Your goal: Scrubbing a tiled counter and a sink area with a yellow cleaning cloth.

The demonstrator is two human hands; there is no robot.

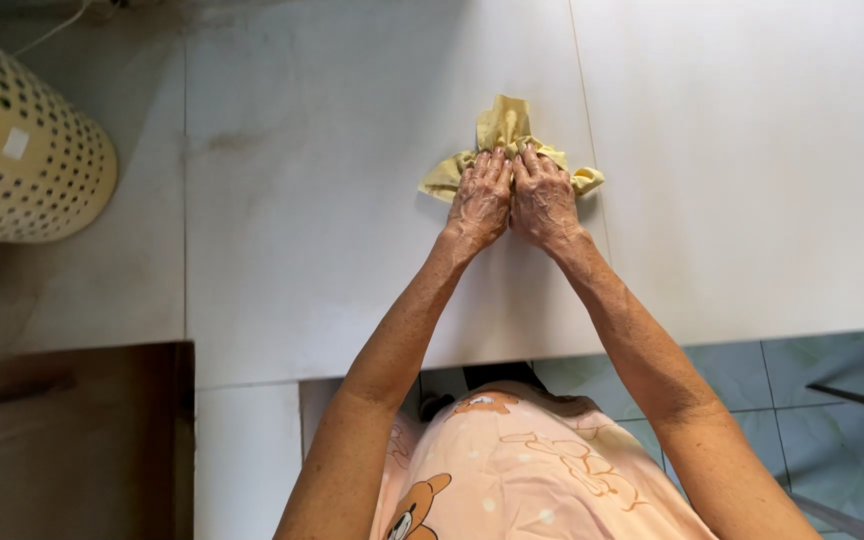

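Place: I am standing in a home, likely a washing or utility corner.
Surface: I am facing a white tiled counter [332, 250].
Floor: pale green tiles [812, 390] are showing below.
Storage: a perforated yellow laundry basket [22, 140] is lying nearby.

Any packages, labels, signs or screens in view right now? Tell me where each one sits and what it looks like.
Label: a small, pale rectangular sticker on the side of the yellow perforated basket, far left of the white surface; too small to tell any print.
No packages, signs or screens in view.
Both hands, left hand and right hand, press on a plain yellow cloth with no label.
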